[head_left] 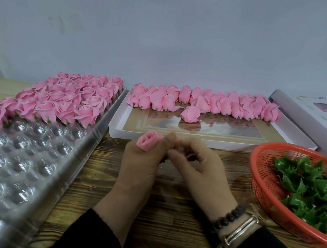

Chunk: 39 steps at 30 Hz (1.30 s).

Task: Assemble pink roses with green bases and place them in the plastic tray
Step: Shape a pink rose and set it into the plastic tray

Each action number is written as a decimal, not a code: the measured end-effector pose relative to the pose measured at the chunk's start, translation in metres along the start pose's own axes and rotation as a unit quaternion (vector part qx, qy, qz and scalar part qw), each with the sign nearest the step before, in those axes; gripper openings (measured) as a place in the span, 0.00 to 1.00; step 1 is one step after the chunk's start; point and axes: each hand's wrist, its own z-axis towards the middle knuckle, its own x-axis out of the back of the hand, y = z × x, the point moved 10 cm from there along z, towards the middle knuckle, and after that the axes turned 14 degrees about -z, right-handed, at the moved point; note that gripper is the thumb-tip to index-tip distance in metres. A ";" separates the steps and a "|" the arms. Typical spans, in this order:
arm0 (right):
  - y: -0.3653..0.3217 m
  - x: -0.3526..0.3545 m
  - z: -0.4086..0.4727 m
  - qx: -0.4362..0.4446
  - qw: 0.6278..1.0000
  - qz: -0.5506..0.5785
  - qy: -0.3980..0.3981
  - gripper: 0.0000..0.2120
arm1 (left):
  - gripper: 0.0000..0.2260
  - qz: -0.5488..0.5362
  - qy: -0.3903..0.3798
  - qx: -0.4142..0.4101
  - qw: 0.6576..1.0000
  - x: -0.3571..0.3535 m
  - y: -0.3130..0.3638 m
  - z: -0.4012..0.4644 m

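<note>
While the far rows of the plastic tray (37, 152) at the table's left edge already carry finished roses (62, 99) with green showing beneath them, its nearer dimples are unfilled, so I judge the task somewhat under halfway done. Bare pink rose heads (204, 103) wait in a row along the back of the white box lid (206, 140) at the far middle of the table, one lying loose in front of them. At the right edge, a red basket (261, 172) holds a heap of green bases (311, 188). Above the near middle of the table, the left hand (141, 161) grips a pink rose (149, 141) in curled fingers, bloom upward, while the right hand (200, 166) pinches at its underside; whether a base is already between those fingers I cannot tell.
</note>
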 end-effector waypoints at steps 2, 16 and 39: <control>-0.001 0.012 -0.001 0.010 0.998 0.027 0.047 0.05 | 0.07 0.157 -0.007 -0.061 0.986 0.003 0.015 0.001; -0.012 -0.005 0.000 0.081 0.992 -0.071 -0.068 0.09 | 0.38 0.450 -0.094 -0.048 0.887 -0.016 0.000 -0.002; -0.023 0.002 -0.002 0.088 0.990 -0.112 -0.015 0.20 | 0.03 0.471 -0.088 -0.037 0.877 -0.012 0.006 -0.001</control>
